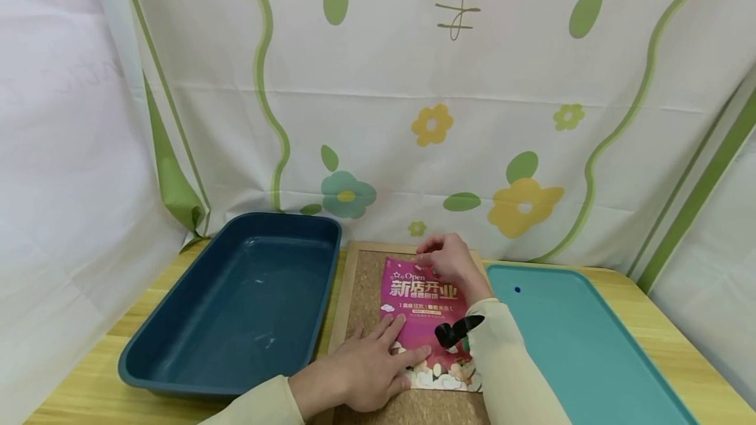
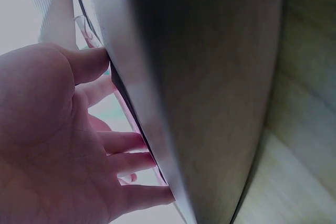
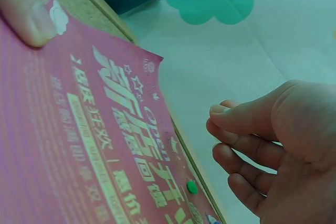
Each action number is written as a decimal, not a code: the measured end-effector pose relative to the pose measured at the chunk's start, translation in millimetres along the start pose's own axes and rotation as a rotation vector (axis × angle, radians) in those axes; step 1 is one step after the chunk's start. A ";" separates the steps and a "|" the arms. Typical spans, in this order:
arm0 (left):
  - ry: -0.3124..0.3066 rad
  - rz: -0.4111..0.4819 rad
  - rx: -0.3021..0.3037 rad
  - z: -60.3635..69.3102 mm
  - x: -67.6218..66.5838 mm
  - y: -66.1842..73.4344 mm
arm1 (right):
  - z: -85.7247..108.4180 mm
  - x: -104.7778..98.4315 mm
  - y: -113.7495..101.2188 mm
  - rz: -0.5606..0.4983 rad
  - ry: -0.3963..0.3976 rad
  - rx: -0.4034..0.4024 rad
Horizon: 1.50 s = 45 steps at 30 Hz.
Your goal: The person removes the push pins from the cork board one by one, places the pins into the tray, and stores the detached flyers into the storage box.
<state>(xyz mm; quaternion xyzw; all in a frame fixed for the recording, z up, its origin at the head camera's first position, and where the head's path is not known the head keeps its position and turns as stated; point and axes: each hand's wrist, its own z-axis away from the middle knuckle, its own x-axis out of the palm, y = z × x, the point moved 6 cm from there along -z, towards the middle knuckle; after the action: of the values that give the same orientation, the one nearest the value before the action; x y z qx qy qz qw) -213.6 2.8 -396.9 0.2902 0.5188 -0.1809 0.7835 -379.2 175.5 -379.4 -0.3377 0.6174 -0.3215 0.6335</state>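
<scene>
A pink poster (image 1: pixel 422 332) with Chinese lettering and the word "Open" lies on a wood-framed cork board (image 1: pixel 363 281). My left hand (image 1: pixel 369 369) presses on its lower left part with spread, straight fingers. Over the poster's top edge is my right hand (image 1: pixel 449 261). In the right wrist view its fingers are bent, thumb tip close to the index finger; whether something tiny sits between them is hidden. A green pushpin (image 3: pixel 192 187) stands in the poster's upper right part. The top left corner of the poster curls up off the board.
To the left stands a deep dark blue tub (image 1: pixel 236 320). A shallow teal tray (image 1: pixel 579 340) lies on the right, with a small blue pushpin (image 1: pixel 517 290) on it. A flowered white curtain (image 1: pixel 378 117) hangs close behind the board.
</scene>
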 end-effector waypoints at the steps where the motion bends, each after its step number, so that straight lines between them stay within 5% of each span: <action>1: -0.001 0.002 -0.001 0.0 0.0 -0.1 | 0.4 -1.3 -0.3 0.003 0.003 -0.003; 6: 0.001 0.005 0.003 0.4 0.1 -0.1 | 0.9 -10.5 1.3 0.026 0.048 -0.006; 18: 0.002 -0.003 -0.012 -0.7 1.3 -0.3 | 4.1 -28.0 5.7 -0.113 0.090 0.067; 28: 0.014 -0.001 -0.024 -0.8 0.3 0.6 | 19.9 -54.2 -6.9 -0.056 0.068 -0.106; 45: 0.007 -0.014 -0.030 -1.4 2.2 0.8 | 37.0 -95.4 32.4 -0.025 0.071 -0.095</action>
<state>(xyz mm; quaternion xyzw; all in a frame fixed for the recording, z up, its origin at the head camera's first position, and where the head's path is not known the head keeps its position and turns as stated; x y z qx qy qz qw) -213.2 4.4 -399.1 0.2754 0.5262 -0.1775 0.7847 -345.4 273.6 -351.8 -0.3632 0.6499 -0.3116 0.5904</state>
